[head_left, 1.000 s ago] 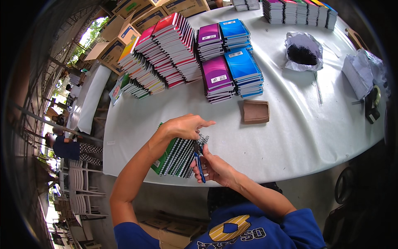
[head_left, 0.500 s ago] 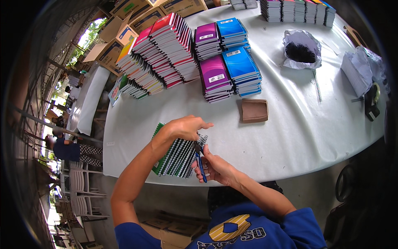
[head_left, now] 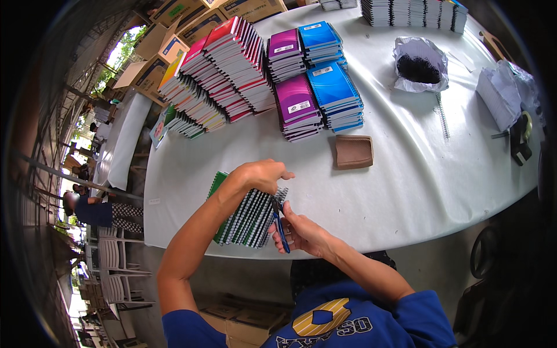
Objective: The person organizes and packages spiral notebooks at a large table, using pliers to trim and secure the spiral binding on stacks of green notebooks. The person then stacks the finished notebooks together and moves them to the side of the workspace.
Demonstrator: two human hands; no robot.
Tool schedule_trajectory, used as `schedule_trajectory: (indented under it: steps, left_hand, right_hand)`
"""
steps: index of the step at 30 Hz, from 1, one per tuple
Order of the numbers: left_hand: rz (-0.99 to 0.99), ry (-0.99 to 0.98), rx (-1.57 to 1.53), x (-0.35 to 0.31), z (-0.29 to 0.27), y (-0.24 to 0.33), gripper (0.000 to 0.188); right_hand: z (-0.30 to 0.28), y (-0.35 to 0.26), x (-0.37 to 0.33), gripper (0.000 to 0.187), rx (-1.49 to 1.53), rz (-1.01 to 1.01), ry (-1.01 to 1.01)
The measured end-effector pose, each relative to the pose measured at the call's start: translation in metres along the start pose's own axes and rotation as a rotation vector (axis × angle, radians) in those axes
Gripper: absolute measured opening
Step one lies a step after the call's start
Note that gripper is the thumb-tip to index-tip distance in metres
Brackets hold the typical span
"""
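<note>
A stack of green spiral notebooks lies fanned out at the table's front edge, its bound edges facing up in rows of coils. My left hand reaches over the far right corner of the stack. Its index finger points right, while the other fingers bend down by the coil ends; what they grip is hidden. In my right hand is a pair of blue-handled pliers, with fingers wrapped round the handles. The dark jaws point away from me at the coil ends, just below my left hand.
Beyond my hands stand stacks of red notebooks, purple notebooks and blue notebooks. A brown block-like object lies to the right. Farther off are a crumpled bag of black bits, a loose wire coil and a tape roll.
The whole view has shifted slightly. Both hands, the pliers and the green notebooks keep nearly the same places relative to one another.
</note>
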State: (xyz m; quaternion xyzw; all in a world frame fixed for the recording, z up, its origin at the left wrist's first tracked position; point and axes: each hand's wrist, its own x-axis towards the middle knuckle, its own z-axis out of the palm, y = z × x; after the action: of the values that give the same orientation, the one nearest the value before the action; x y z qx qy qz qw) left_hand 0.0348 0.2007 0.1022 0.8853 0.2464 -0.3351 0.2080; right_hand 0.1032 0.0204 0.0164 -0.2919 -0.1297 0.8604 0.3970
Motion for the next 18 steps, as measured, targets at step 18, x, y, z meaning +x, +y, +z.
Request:
schedule_trajectory:
  steps: [18]
  left_hand:
    - [-0.064,-0.037,-0.009,0.007,0.009,0.002,0.071]
  right_hand:
    - [-0.012,0.006,0.005,0.075,-0.037,0.011,-0.014]
